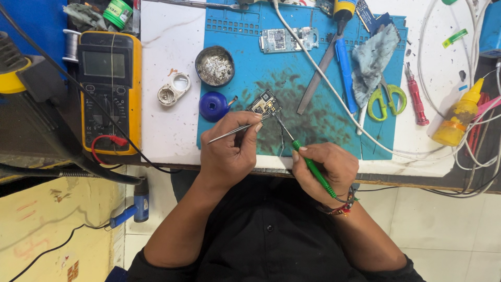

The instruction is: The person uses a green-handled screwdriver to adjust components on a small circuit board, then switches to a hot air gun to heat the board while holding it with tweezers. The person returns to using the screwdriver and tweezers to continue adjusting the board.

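Slippage worries me: my left hand [229, 151] pinches tweezers [235, 130], my right hand [326, 169] grips a green-handled probe [308, 162] on the small circuit board [265, 103], which could skid toward the blue tin [213, 106]

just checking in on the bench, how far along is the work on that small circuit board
Done: the small circuit board lies bare on the blue mat, out of any casing. In hand: the left hand holds tweezers to it, and the right hand a green-handled probe. Left: a second board lies untouched at the mat's far edge.
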